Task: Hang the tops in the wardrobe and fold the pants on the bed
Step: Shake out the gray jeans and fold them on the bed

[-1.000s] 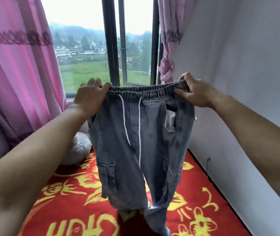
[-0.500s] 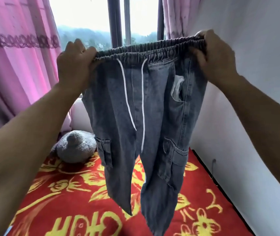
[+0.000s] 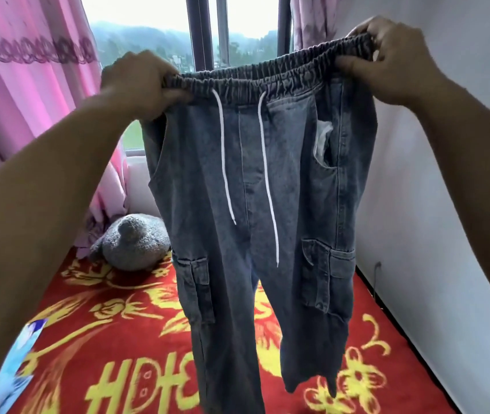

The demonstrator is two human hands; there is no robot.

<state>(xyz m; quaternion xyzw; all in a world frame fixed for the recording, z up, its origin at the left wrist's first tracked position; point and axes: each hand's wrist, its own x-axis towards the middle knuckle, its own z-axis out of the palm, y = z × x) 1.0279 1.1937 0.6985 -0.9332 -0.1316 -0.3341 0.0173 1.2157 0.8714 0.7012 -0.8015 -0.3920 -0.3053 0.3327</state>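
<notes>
We hold the pants (image 3: 252,189) up in the air by the waistband (image 3: 255,74), one hand at each end. Our left hand (image 3: 145,82) grips the left end with its fingers curled over the elastic. Our right hand (image 3: 387,58) pinches the right end, a little higher and close to the wall (image 3: 446,174). So the waistband runs left to right, tilted up toward the right, and the long axis of the pants drops straight down from it. The front faces us and the white drawstrings (image 3: 223,156) dangle near the middle.

The legs hang over the bed (image 3: 112,330), red with a yellow pattern, which lies below both hands. The right cuff looks to be off it; the left leg runs out of view, so we cannot tell there. A grey plush toy (image 3: 133,240) lies at the far left of the bed, beside the pink curtain (image 3: 29,85).

We judge that folding has not yet begun. The next move calls for lowering both hands together and laying the pants flat, short of the toy.
</notes>
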